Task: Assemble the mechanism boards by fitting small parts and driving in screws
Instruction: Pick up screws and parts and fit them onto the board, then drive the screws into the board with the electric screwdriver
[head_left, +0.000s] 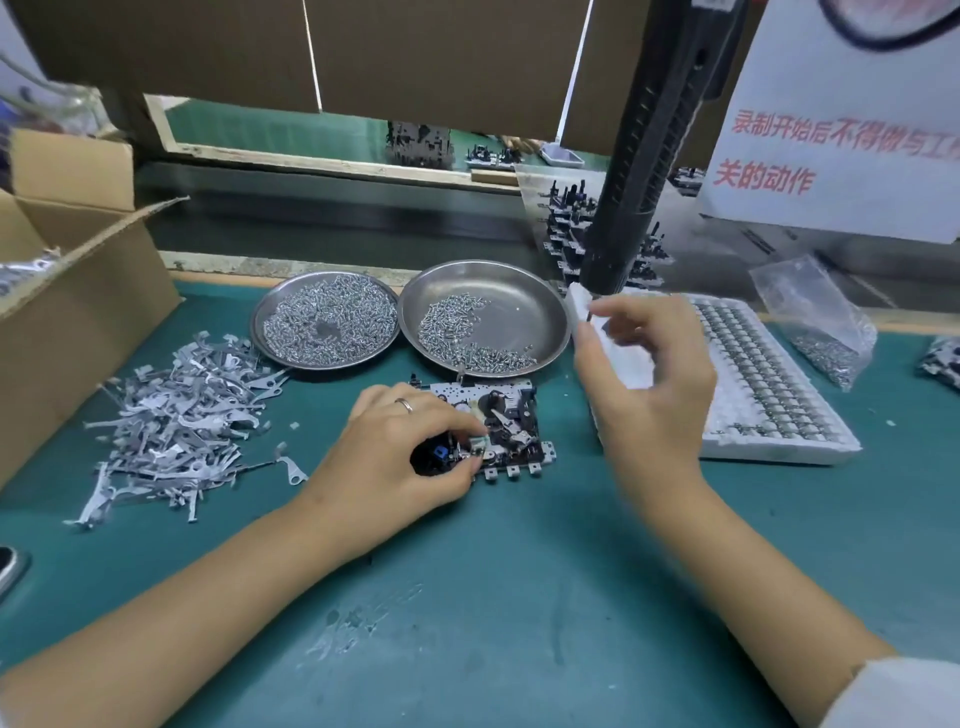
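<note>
Fingers (467, 434) of the left hand (395, 447) are pinching the mechanism board (498, 426), hiding its left end; the blurred right hand (649, 379) is pinching something tiny, unidentifiable.

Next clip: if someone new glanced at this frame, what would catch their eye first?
Probably the two steel dishes of screws, the left dish nearly full and the right dish part full, side by side at the back of the green mat. Just in front, the left hand holds the mechanism board down, while the right hand, raised, pinches something small. A heap of grey metal levers sprawls at the left.
</note>
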